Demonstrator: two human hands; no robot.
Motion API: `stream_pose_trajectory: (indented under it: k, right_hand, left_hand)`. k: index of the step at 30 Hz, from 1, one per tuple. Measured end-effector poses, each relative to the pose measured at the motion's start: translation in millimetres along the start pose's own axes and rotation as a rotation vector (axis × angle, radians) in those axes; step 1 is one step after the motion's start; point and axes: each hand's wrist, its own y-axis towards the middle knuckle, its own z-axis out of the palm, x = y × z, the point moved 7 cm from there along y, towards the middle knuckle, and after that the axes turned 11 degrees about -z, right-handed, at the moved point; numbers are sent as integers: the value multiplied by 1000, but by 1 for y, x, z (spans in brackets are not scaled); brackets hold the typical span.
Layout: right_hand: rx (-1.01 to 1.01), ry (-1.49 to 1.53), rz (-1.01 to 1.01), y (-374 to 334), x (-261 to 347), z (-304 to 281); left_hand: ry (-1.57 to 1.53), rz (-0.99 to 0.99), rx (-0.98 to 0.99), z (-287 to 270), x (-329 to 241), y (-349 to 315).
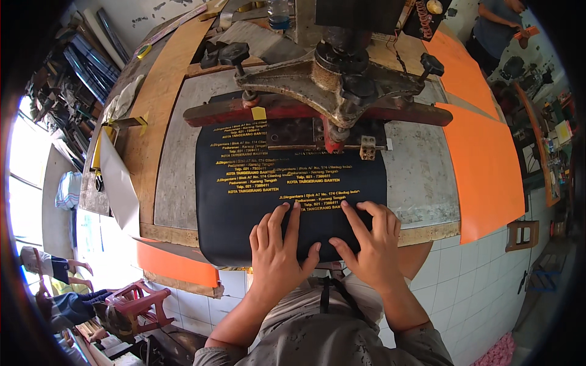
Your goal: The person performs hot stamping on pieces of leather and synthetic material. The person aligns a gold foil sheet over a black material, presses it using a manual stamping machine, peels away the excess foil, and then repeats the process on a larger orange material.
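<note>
Two bare hands: left hand [278, 251], right hand [371, 249]. One black printed sheet [227, 222], one red crossbar [210, 113], one clear bottle [279, 16], one red stool [139, 307]. At least three orange sheets [485, 171] show.

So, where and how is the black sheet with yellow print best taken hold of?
Probably by the near corners of the black sheet, from the person's side, thumbs above and fingers beneath: its near edge overhangs the worktable, leaving the underside reachable. The far part runs under the press's red crossbar, so that side looks awkward. Left hand and right hand rest on the near part.
</note>
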Motion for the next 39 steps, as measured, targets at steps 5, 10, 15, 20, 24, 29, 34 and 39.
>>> stream_pose_trajectory:
  k: [5,10,15,20,24,29,34,39]
  right_hand:
    - [-7,-31,-5,-2,-4,5]
    - [-12,-72,-5,-4,-6,6]
    - [-6,-63,-1,-5,-7,7]
    - [2,-64,6,-5,-6,7]
    - [-6,-56,21,-4,-6,8]
    - [-21,-25,61,-2,-7,4]
    - [68,-43,65,8,0,-1]
    - [101,-62,50,19,17,11]
  left_hand:
    - [4,-4,27,1,3,0]
    - [3,20,48,1,5,-2]
    - [6,27,61,1,4,-2]
    - [32,30,72,1,2,-1]
    - [28,14,66,1,2,0]
    - [-10,-13,50,-1,4,3]
    - [13,-14,61,1,5,2]
    - [57,-25,62,2,6,2]
